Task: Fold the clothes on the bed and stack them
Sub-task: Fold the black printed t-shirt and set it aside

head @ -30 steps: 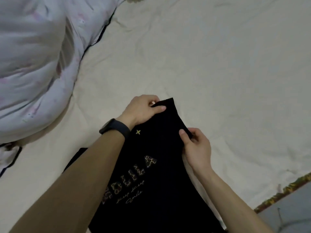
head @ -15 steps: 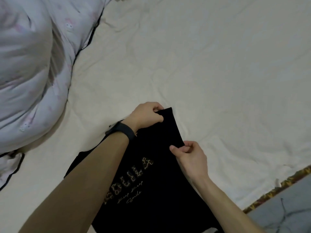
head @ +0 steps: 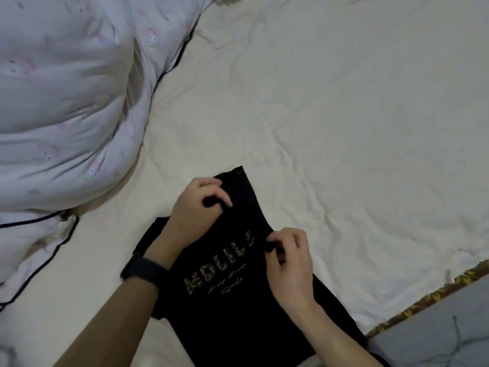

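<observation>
A black garment [head: 235, 308] with gold lettering lies on the cream bed sheet [head: 344, 115], its far corner pointing away from me. My left hand [head: 201, 205], a dark band on its wrist, pinches a fold of the black cloth near that far corner. Lower right, my right hand [head: 288, 263] pinches the garment's right edge beside the lettering. The garment's near end runs out of view under my arms.
A puffy white quilt [head: 66, 102] with a pink print and dark piping fills the left side. The bed's patterned edge [head: 436, 295] and grey floor [head: 449, 335] show at the lower right. Wrinkled sheet stretches beyond the garment.
Both hands have shifted their pinch points nearer to me along the black garment, leaving its far corner uncovered. The left hand has moved inward onto the cloth.
</observation>
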`<move>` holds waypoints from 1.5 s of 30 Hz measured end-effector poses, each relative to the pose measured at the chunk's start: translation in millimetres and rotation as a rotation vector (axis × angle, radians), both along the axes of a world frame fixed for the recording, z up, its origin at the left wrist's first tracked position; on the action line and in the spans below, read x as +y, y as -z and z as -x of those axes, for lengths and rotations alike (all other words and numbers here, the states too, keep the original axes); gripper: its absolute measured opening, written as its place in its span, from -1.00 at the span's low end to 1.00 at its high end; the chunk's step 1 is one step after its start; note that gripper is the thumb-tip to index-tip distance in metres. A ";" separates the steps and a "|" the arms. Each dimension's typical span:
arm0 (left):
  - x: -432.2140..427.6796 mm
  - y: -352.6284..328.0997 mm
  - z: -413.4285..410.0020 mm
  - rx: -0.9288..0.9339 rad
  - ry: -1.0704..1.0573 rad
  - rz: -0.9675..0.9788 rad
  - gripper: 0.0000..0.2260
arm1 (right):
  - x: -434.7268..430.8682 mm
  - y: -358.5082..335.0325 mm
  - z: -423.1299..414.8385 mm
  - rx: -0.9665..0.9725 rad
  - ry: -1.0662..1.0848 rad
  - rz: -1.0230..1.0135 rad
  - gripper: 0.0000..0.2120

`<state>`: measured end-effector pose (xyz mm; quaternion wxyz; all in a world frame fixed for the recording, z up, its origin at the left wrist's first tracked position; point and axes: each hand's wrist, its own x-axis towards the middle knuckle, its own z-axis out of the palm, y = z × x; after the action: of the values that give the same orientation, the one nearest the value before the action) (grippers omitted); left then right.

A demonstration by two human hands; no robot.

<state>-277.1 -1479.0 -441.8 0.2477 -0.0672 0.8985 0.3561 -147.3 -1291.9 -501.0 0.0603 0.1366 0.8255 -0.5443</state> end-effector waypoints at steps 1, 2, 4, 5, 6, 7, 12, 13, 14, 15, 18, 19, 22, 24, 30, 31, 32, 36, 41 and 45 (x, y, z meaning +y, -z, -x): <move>-17.5 2.8 -17.3 -0.037 0.018 0.079 -0.58 | -2.3 2.5 -10.6 -0.016 -0.153 -0.094 -0.69; -32.8 5.6 -33.1 -0.113 0.049 0.142 -0.58 | -5.2 2.7 -19.0 -0.083 -0.290 -0.159 -0.73; -52.0 17.1 -53.5 -0.267 0.067 0.200 -0.59 | -6.0 5.3 -32.9 -0.284 -0.419 -0.211 -0.71; -56.9 23.2 -56.5 -0.265 0.009 0.190 -0.62 | -8.2 3.7 -36.9 -0.382 -0.374 -0.194 -0.72; -57.8 28.9 -54.6 -0.216 -0.081 0.162 -0.67 | -10.2 -0.2 -37.1 -0.486 -0.256 -0.134 -0.75; -54.3 34.4 -48.7 -0.155 -0.178 0.136 -0.72 | -12.2 -4.6 -33.4 -0.605 -0.092 -0.022 -0.76; -21.2 55.4 2.3 -0.204 -0.288 0.053 -0.52 | -22.9 -7.9 4.6 -0.899 0.563 0.625 -0.57; -18.3 57.0 11.9 -0.229 -0.257 0.091 -0.50 | -23.8 -7.5 13.0 -0.928 0.641 0.718 -0.61; -17.0 58.7 21.6 -0.251 -0.214 0.138 -0.52 | -24.9 -7.1 20.1 -0.972 0.710 0.821 -0.66; -17.6 61.8 29.8 -0.274 -0.180 0.173 -0.57 | -25.8 -5.9 24.3 -1.014 0.755 0.906 -0.71; -20.4 65.9 48.0 -0.354 -0.195 0.157 -0.51 | -21.4 -1.0 25.0 -1.082 0.795 1.009 -0.83; -20.6 63.9 50.9 -0.402 -0.194 0.141 -0.44 | -17.4 1.3 23.2 -1.078 0.796 1.022 -0.86; -20.1 58.1 52.4 -0.535 -0.034 0.113 -0.46 | -5.3 5.7 19.1 -1.031 0.792 1.045 -0.87; -17.0 55.0 52.1 -0.506 0.078 0.153 -0.52 | 0.1 6.0 18.8 -1.010 0.771 1.018 -0.85; -18.6 53.8 58.5 -0.545 0.005 -0.134 -0.62 | 0.3 4.6 21.6 -1.010 0.579 0.869 -0.76; -16.8 56.6 59.9 -0.516 -0.020 -0.167 -0.70 | 0.3 5.5 22.1 -0.987 0.595 0.867 -0.80; -14.0 61.8 61.0 -0.465 -0.057 -0.186 -0.77 | 0.9 6.8 22.1 -0.960 0.634 0.882 -0.80; 1.6 81.7 55.9 -0.393 -0.142 -0.185 -0.60 | -0.3 11.6 20.3 -0.903 0.730 0.926 -0.79; 3.9 85.9 49.1 -0.323 -0.170 -0.126 -0.51 | -5.6 14.6 20.3 -0.843 0.607 0.713 -0.66; -1.9 75.4 21.9 -0.284 -0.146 -0.025 -0.61 | -10.0 14.5 15.6 -0.799 0.441 0.498 -0.68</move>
<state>-299.0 -1480.9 -517.2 0.3466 -0.1788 0.8426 0.3714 -163.0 -1301.9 -515.5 0.2851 0.4859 0.5354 -0.6293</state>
